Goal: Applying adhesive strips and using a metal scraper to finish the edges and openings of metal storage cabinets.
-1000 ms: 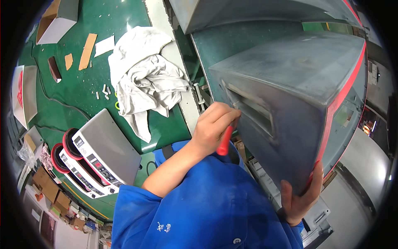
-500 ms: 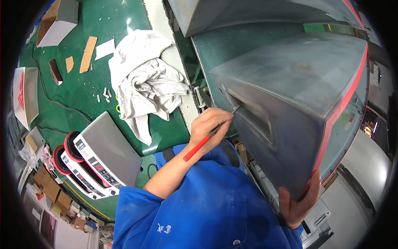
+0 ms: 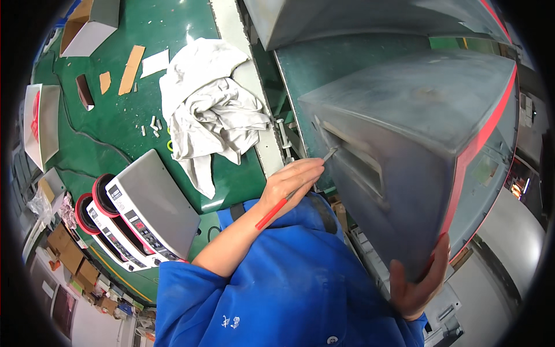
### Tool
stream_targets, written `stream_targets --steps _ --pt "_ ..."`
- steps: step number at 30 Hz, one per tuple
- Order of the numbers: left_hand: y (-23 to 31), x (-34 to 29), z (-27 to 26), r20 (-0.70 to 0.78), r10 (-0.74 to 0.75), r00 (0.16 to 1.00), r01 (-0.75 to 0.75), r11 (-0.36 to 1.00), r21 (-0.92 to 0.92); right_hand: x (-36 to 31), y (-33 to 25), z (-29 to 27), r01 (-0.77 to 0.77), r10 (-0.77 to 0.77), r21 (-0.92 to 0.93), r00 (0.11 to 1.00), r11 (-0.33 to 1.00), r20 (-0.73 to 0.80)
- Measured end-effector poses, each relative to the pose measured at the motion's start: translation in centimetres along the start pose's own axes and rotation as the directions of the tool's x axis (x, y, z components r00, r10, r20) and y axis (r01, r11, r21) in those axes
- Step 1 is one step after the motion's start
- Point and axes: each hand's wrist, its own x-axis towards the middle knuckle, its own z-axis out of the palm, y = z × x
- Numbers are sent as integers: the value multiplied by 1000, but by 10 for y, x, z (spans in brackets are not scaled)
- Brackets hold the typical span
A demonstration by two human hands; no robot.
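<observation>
In my left hand (image 3: 291,184) is a slim metal file with a red handle (image 3: 270,215), held closed like a pen. Its grey tip touches the near end of a long slot (image 3: 361,165) in a large grey, wedge-shaped shell (image 3: 399,110). A red strip (image 3: 483,136) runs along the shell's right edge. My right hand (image 3: 417,289) grips the shell's lower corner beside that strip, thumb on the dark face and fingers around the edge. Some fingertips are hidden behind the edge.
A second grey shell (image 3: 347,20) stands beyond. On the green table at left lie a crumpled white cloth (image 3: 214,110), cardboard scraps (image 3: 132,69) and small white cylinders (image 3: 154,124). Two tape dispensers (image 3: 156,202) stand nearer, an open box (image 3: 92,29) at far left.
The whole view has shifted slightly, so the table and shell sit a little further right. My left fingers lie flatter along the file, whose tip stays at the slot. My right hand keeps its grip.
</observation>
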Motion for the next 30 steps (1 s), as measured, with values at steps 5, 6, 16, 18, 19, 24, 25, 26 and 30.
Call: stream_targets --steps 5,6,16,18,19,24,25,26,30 --pt "-1 -8 2 -51 -50 997 49 999 -21 2 -1 3 -33 34 4 998 999 -48" --pt "-2 -9 2 -60 -71 996 68 997 -48 4 -2 4 -27 27 2 998 1000 -58" --pt "-6 -15 0 -44 -246 968 232 950 -208 1 -3 6 -61 60 -28 997 998 -41" --pt "-10 -4 6 -34 -268 963 251 933 -258 0 -5 8 -69 67 -29 996 997 -64" --pt "-8 -2 6 -7 -297 955 286 923 -256 0 -6 9 -72 70 -30 995 997 -75" --pt "2 -16 -1 -54 -425 904 391 870 -300 9 -5 10 38 -48 -74 991 997 -127" --pt "3 -16 -3 -53 -452 890 412 850 -328 9 -7 10 28 -36 -61 991 998 -130" --pt "4 -13 -3 -59 -474 879 425 832 -355 10 -6 9 29 -37 -70 992 997 -123" --pt "9 -18 -16 -123 -531 839 488 832 -263 9 -6 8 28 -36 -71 993 997 -113"
